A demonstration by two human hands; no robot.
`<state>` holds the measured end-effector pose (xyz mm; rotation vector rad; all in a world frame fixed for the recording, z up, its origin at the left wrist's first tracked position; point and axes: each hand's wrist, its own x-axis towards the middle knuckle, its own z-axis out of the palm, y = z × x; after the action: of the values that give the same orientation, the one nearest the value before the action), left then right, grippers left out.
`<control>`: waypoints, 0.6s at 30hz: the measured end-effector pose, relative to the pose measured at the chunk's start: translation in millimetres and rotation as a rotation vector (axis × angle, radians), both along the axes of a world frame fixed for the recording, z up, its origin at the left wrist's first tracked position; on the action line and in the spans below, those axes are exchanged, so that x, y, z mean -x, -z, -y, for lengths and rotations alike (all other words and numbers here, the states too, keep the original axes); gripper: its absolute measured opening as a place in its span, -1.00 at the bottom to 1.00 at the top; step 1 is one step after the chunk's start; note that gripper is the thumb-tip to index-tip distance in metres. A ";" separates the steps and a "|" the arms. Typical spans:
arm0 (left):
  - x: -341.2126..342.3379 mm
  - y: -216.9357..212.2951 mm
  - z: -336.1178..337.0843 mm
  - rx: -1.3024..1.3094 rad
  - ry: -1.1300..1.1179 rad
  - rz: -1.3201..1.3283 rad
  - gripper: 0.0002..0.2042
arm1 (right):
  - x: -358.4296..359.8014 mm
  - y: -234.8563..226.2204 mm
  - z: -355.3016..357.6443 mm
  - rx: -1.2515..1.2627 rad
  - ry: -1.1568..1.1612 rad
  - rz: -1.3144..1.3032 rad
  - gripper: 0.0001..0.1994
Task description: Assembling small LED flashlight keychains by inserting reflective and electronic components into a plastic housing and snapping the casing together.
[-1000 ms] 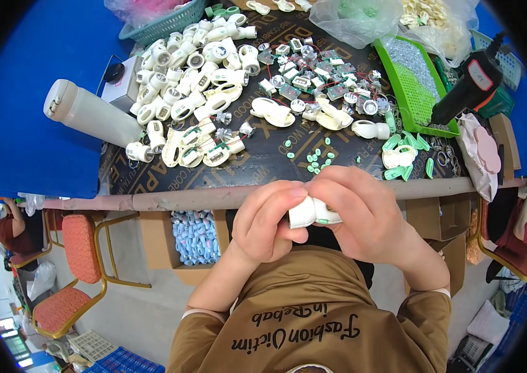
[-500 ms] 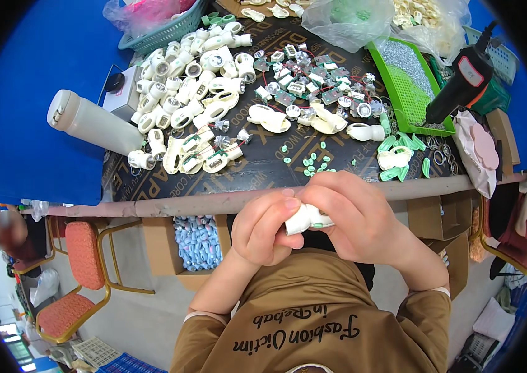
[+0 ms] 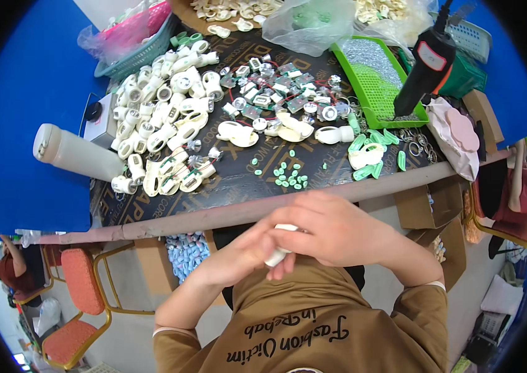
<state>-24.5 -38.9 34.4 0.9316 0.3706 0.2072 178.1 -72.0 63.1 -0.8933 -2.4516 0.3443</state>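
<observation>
Between my two hands, just off the table's near edge, is a small white plastic flashlight, mostly covered by my fingers. My left hand grips it from the left, the thumb lying along it. From the right, my right hand curls over its top, overlapping the left fingers. Beyond my hands, small green oval buttons lie loose on the dark table. Further right are green plastic strips around a cream shell. Cream shell halves rest near a heap of circuit boards with wires.
Many white flashlight bodies are heaped at the left, beside a white bottle. A green tray of small metal parts and a black power screwdriver stand at the right. A red chair is at lower left; another person works far left.
My hands have drawn closer together and shifted slightly left and down, covering more of the flashlight. The view has swung, so the table appears further left.
</observation>
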 end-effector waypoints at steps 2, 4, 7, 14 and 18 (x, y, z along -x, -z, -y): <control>3.4 8.5 -0.9 0.110 0.097 -0.010 -0.46 | 0.2 8.0 5.7 0.051 -0.011 -0.074 -0.77; 6.7 13.7 -0.3 0.136 0.105 -0.032 -0.51 | -3.7 8.5 8.0 0.118 -0.009 -0.070 -0.71; 5.1 8.0 7.6 0.208 -0.057 -0.114 -0.55 | -30.1 12.1 7.4 0.077 0.249 -0.130 -0.58; 8.3 20.5 11.8 0.349 -0.205 0.108 -0.57 | -111.3 26.1 -25.8 -0.404 0.894 0.303 -0.88; 2.1 22.1 15.5 0.376 -0.260 0.134 -0.56 | -108.0 27.9 -47.4 -0.539 0.735 0.559 -0.89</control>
<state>-26.6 -54.4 12.4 0.4944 0.3899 0.4204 286.1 -24.6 35.2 -1.6720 -2.2398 -0.8784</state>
